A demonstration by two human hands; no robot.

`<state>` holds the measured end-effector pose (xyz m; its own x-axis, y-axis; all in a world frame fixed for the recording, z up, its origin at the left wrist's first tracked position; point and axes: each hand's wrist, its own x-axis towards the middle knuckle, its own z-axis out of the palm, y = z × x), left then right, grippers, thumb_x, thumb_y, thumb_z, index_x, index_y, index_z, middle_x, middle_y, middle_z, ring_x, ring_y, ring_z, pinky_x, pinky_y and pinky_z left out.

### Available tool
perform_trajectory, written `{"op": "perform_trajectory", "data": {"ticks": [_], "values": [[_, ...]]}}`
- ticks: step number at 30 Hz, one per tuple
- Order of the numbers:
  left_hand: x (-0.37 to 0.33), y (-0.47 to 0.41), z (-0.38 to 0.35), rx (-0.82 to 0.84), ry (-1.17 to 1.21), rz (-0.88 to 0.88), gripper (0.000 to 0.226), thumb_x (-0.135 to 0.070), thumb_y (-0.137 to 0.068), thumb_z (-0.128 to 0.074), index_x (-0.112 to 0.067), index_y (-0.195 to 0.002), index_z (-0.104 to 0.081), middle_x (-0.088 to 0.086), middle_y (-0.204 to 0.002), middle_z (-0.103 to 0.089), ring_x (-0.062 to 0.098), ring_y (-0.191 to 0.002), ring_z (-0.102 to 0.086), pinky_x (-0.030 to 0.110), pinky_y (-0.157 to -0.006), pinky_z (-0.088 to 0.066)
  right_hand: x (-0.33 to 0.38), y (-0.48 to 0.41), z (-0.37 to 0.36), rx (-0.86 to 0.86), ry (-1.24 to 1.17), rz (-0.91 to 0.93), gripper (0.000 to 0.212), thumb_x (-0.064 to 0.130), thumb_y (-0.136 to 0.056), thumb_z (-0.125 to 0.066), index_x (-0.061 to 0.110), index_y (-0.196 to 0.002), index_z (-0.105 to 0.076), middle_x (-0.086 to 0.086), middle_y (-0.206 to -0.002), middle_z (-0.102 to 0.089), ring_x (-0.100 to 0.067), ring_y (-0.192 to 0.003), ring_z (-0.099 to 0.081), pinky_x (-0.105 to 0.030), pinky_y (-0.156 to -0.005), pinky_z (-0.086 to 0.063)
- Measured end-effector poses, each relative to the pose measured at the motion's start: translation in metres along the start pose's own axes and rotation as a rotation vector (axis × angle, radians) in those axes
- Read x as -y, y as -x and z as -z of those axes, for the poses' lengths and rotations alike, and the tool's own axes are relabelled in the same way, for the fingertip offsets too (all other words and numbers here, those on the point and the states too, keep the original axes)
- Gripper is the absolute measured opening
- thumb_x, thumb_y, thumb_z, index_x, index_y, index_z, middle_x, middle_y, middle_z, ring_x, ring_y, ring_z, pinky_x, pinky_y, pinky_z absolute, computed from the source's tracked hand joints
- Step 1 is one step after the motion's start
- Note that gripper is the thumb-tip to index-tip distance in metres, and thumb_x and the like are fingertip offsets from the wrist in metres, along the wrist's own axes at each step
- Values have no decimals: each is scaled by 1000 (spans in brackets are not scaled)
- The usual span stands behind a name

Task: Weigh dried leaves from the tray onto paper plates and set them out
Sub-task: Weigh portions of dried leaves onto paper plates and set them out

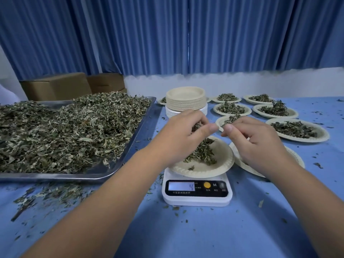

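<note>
My left hand (183, 135) hangs over the paper plate (220, 162) on the kitchen scale (197, 190), its grip clenched round a clump of dried leaves (197, 126). A small pile already lies on that plate, and the display reads 4. My right hand (257, 144) sits just beside it, thumb out and fingers curled under. I cannot tell whether that grip pinches any leaf or holds nothing.

The main heap (70, 131) fills the steel tray (147, 118) to the left, and crumbs are scattered over the blue worktop (204, 229).

I judge this stuff feather-light, brittle and loose. It should crumble if squeezed and sift out between the fingers, so I would take it in soft pinches from above and let it fall a little at a time.

The plate looks thin and bendable, so I would lift it by opposite rims and keep it level. Filled plates (297, 129) wait to the right, behind an empty one (296, 158), with a stack of spare plates (186, 98) further back.
</note>
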<state>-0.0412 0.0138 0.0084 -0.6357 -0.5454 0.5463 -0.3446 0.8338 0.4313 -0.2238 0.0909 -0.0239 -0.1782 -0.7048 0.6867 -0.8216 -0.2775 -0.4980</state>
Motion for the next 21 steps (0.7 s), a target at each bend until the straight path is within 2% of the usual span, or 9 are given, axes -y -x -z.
{"op": "perform_trajectory", "data": {"ticks": [3,5,6,10,13,15,17,19,21], "values": [[5,5,-3,149,12,-66,48,-54,-98,-33,-17,-103,-63,-6,-96,-62,5,-95,-54,20,-84,-40,0,0,1,5,1,-3,49,51,-88,-42,14,-76,-74,1,-80,-63,-5,-75,-55,-11,-64,-36],[10,13,-1,159,40,-70,52,-52,-99,-26,-19,-114,-63,-5,-109,-63,7,-107,-54,25,-94,-40,0,0,1,3,1,-7,48,51,-88,-42,15,-76,-73,1,-80,-63,-3,-73,-54,-11,-64,-36],[12,16,0,145,78,-60,54,-53,-97,-23,-22,-118,-62,-7,-114,-63,4,-111,-53,23,-97,-39,1,0,1,3,0,-8,49,51,-88,-42,15,-75,-73,1,-80,-63,-3,-73,-54,-11,-64,-36],[19,25,7,47,194,-27,45,-48,-98,-25,-30,-119,-60,-16,-121,-59,-7,-116,-49,11,-99,-34,0,0,0,8,9,1,47,44,-91,-46,9,-73,-71,-3,-80,-63,-7,-73,-53,-12,-64,-35],[31,27,17,-28,64,-3,42,-44,-100,-31,-24,-117,-63,-13,-113,-59,-3,-108,-51,14,-94,-37,1,1,0,8,8,3,53,49,-89,-43,6,-72,-70,-3,-80,-63,-8,-73,-53,-14,-64,-36],[47,27,26,-69,-95,82,32,-38,-101,-40,-22,-115,-64,-12,-107,-56,1,-99,-50,22,-88,-38,2,1,-1,3,5,12,53,49,-88,-43,6,-72,-71,-2,-79,-64,-7,-74,-54,-11,-63,-34],[71,26,40,-77,-216,246,23,-32,-99,-46,-25,-113,-63,-8,-109,-53,6,-96,-49,26,-84,-36,3,1,-2,0,5,20,50,47,-88,-44,8,-73,-73,0,-79,-64,-2,-74,-54,-8,-63,-33],[98,28,55,-12,-337,458,24,-36,-99,-44,-28,-116,-59,1,-123,-49,18,-96,-55,31,-86,-42,3,1,-3,0,-1,19,47,45,-88,-45,11,-74,-74,2,-79,-64,0,-75,-55,-7,-65,-34],[123,30,67,136,-541,634,40,-48,-99,-37,-30,-132,-50,9,-141,-38,31,-107,-57,44,-95,-46,2,1,-3,3,1,18,46,45,-88,-46,12,-74,-74,3,-80,-64,1,-76,-55,-7,-65,-34]]}}
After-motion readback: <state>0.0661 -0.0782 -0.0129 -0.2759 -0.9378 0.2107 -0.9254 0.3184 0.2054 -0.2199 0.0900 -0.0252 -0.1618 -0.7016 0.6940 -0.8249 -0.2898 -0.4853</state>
